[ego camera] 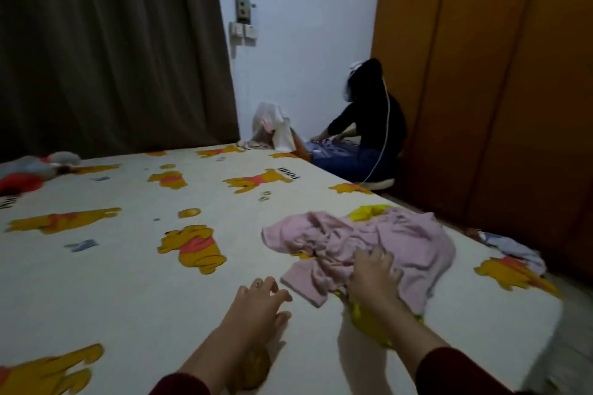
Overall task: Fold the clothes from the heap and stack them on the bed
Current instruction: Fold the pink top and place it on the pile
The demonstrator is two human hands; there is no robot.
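Note:
A crumpled pink garment [385, 240] lies on the bed [128, 266], near its right edge, over a yellow cloth [369, 212] that peeks out behind and below it. My right hand [373, 276] rests on the pink garment's near side, fingers spread into the folds. My left hand [256, 301] hovers just above the sheet to the left of the garment, fingers loosely bent, holding nothing. The bed sheet is white with yellow bear prints.
A person in dark clothes [365, 131] sits on the floor beyond the bed's far corner. A wooden wardrobe [497, 90] stands along the right. More clothes [513, 250] lie on the floor by the bed's right edge. Soft toys [35, 170] sit far left.

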